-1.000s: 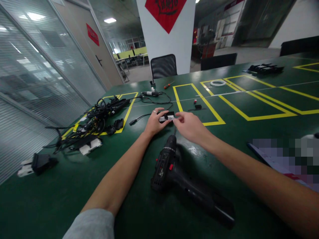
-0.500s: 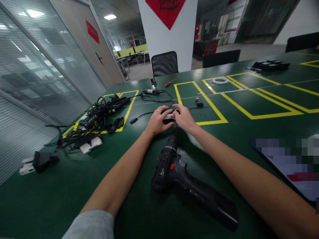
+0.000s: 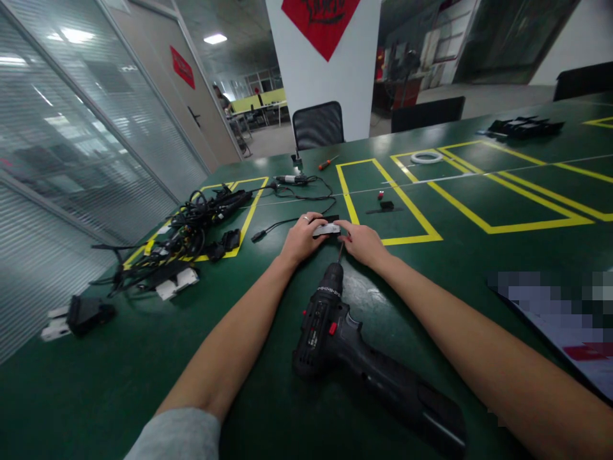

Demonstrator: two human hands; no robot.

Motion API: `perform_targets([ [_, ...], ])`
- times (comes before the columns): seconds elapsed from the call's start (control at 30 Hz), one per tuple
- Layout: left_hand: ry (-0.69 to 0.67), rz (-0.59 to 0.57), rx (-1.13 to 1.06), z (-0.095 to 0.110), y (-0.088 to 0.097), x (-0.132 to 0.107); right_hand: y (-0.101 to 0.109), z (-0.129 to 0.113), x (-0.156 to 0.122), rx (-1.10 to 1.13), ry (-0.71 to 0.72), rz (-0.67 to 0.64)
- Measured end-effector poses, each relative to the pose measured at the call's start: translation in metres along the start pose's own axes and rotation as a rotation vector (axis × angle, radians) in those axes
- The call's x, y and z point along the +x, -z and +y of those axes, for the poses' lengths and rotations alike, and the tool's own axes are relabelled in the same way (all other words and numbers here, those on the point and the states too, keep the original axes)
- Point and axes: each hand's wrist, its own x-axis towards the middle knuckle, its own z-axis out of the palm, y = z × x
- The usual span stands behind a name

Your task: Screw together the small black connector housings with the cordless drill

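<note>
My left hand point(image 3: 302, 239) is closed on a small black part with a white label point(image 3: 326, 229), gripping its left end just above the table. At the part's right end is my right hand point(image 3: 363, 244), its index finger and thumb pinched against the corner. Whatever sits between those fingertips is too small to make out. Below the hands a black cordless drill point(image 3: 320, 332) lies on its side, its bit pointing up toward the part. A black cable with a plug point(image 3: 259, 236) runs out to the left of my left hand.
Tangled black cables point(image 3: 191, 223) and black-and-white parts point(image 3: 177, 283) lie at left. Farther back are an orange screwdriver point(image 3: 328, 163), a small black block point(image 3: 386, 205) and a white ring point(image 3: 426, 157). Yellow tape point(image 3: 416, 240) marks the green table. A blurred flat object point(image 3: 541, 319) lies at right.
My right hand has shifted slightly right and down, away from my left hand. More of the part's white label shows between them. The drill stays in place.
</note>
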Motion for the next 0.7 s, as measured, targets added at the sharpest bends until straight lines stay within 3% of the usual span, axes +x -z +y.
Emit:
perform_targets([
  [0.13, -0.085, 0.031, 0.012, 0.008, -0.002, 0.003, 0.002, 0.002, 0.000, -0.057, -0.003, 0.004],
  [0.3, -0.049, 0.054, -0.040, 0.013, -0.003, 0.005, 0.005, 0.000, -0.001, -0.077, -0.026, 0.035],
  [0.5, 0.143, 0.149, -0.079, 0.003, -0.005, 0.004, 0.007, -0.006, -0.003, -0.052, -0.050, 0.103],
  [0.7, 0.412, 0.277, -0.071, -0.006, -0.007, 0.004, 0.004, 0.004, 0.001, -0.048, -0.236, 0.200],
])
